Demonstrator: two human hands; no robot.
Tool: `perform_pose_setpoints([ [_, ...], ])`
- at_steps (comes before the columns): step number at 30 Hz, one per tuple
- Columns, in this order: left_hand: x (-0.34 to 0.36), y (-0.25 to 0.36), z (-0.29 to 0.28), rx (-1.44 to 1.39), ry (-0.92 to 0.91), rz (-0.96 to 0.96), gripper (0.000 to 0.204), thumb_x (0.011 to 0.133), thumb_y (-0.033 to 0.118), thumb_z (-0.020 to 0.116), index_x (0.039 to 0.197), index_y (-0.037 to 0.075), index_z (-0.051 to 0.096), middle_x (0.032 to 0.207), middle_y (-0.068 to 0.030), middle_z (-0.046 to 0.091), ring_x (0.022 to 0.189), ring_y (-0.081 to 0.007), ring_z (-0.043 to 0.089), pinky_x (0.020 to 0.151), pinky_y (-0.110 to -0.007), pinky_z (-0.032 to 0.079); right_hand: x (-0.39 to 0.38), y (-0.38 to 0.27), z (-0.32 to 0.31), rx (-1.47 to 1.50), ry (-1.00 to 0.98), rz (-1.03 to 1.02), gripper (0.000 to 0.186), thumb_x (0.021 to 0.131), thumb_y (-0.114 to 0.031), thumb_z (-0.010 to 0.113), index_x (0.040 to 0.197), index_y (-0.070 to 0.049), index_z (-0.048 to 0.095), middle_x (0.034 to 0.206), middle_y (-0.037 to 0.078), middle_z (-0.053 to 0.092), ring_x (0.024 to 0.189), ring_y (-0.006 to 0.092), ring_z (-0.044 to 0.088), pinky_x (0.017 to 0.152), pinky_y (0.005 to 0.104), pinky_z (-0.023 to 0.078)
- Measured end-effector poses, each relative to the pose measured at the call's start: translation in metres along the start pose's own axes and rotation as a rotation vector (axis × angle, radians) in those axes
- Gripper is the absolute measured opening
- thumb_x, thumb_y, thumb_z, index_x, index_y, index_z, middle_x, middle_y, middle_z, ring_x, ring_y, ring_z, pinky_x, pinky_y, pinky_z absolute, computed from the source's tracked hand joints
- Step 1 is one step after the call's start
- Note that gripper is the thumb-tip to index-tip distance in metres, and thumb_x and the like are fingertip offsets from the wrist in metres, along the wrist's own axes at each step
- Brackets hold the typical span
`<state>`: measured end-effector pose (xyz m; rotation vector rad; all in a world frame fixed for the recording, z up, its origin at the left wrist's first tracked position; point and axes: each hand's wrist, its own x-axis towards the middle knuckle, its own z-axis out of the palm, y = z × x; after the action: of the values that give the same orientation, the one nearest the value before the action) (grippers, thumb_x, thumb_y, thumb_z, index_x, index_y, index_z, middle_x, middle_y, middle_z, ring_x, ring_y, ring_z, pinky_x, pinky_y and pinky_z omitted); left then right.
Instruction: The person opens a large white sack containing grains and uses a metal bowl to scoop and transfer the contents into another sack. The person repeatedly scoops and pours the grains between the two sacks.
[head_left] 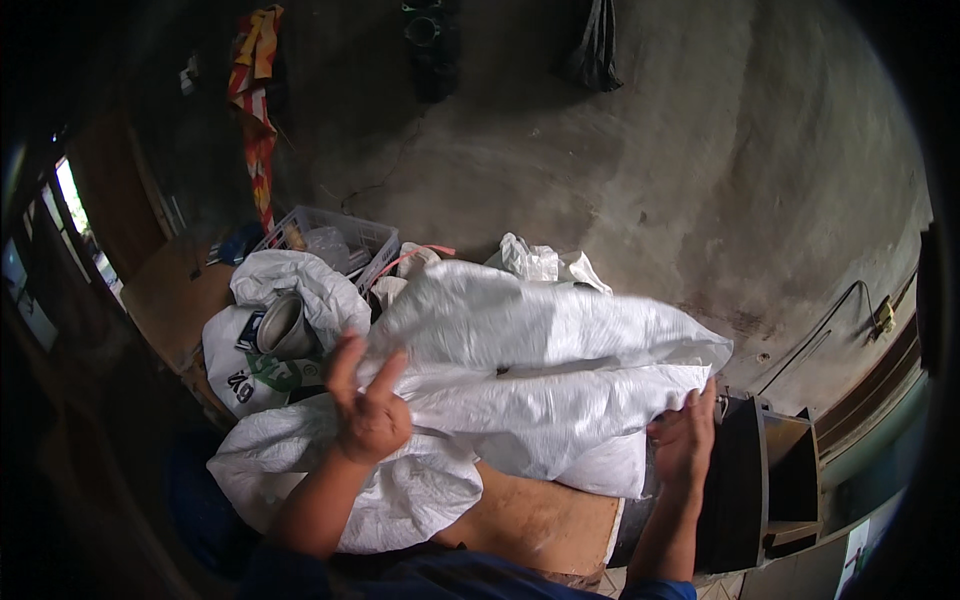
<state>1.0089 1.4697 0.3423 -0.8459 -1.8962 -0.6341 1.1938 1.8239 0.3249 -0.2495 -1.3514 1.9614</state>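
Observation:
A large white woven sack (560,400) spreads in folds across the middle, its long opening gaping toward the right. Over its left part I see my left hand (372,408) raised, slightly blurred, with fingers apart and nothing in them. My right hand (684,435) is at the sack's right end, fingers stretched upward and loosely apart, the fingertips close to or touching its edge. Crumpled white sack material (350,490) lies beneath my left forearm. Left of the hands, another white sack (290,275) with green and dark print has a metal bowl-like container (283,325) on it.
A brown wooden board (545,520) shows below the sack. Behind stand a pale plastic crate (370,240) with odds and ends and more crumpled white sacking (530,258). A dark open-fronted cabinet (765,470) is at right. A grey wall (680,170) rises behind, with cloth hanging.

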Motion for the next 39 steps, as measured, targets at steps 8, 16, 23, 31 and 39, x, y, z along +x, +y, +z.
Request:
perform_pose_setpoints([
  [8,-0.008,-0.014,0.094,-0.541,-0.506,-0.58,0.07,0.087,0.03,0.075,0.144,0.001,0.048,0.135,-0.0225,0.057,0.121,-0.0353,0.059,0.101,-0.046,0.047,0.036,0.082,0.1,0.438,-0.041,0.359,0.029,0.1,-0.009,0.057,0.128,0.0,0.054,0.113,0.013,0.067,0.094,0.0238,0.069,0.084,0.0414,0.059],
  [16,-0.051,-0.123,0.17,-1.246,-0.52,-1.555,0.038,0.095,0.024,0.063,0.125,0.0,0.062,0.106,-0.0171,0.073,0.089,-0.0311,0.072,0.077,-0.049,0.06,0.051,0.128,0.108,0.573,-0.348,0.732,0.033,0.093,-0.011,0.059,0.118,0.009,0.063,0.108,0.019,0.071,0.093,0.0286,0.072,0.087,0.0413,0.06],
  [23,0.016,-0.17,0.169,-1.77,-0.097,-1.799,0.04,0.103,0.024,0.038,0.126,-0.001,0.059,0.129,-0.0201,0.065,0.121,-0.0349,0.063,0.108,-0.054,0.047,0.055,0.095,-0.077,0.571,-0.163,0.464,0.068,0.075,-0.011,0.047,0.14,0.009,0.049,0.145,0.024,0.055,0.135,0.0409,0.051,0.119,0.0523,0.037],
  [31,0.04,-0.048,0.095,-1.188,-0.057,-1.449,0.089,0.091,0.013,0.068,0.161,0.014,0.013,0.152,-0.0175,0.042,0.131,-0.0337,0.053,0.108,-0.049,0.046,0.018,0.022,-0.092,-0.156,0.094,0.067,0.083,0.072,-0.004,0.061,0.152,-0.01,0.038,0.132,0.018,0.057,0.12,0.0299,0.057,0.104,0.0457,0.045],
  [39,-0.012,0.026,0.102,-1.138,-0.224,-1.502,0.115,0.089,0.024,0.076,0.162,0.024,-0.013,0.162,-0.0162,0.025,0.138,-0.0323,0.043,0.11,-0.05,0.04,0.071,-0.039,0.1,-1.28,-0.582,-0.413,0.07,0.088,-0.027,0.071,0.15,-0.006,0.044,0.15,0.024,0.046,0.14,0.0409,0.044,0.114,0.0447,0.038],
])
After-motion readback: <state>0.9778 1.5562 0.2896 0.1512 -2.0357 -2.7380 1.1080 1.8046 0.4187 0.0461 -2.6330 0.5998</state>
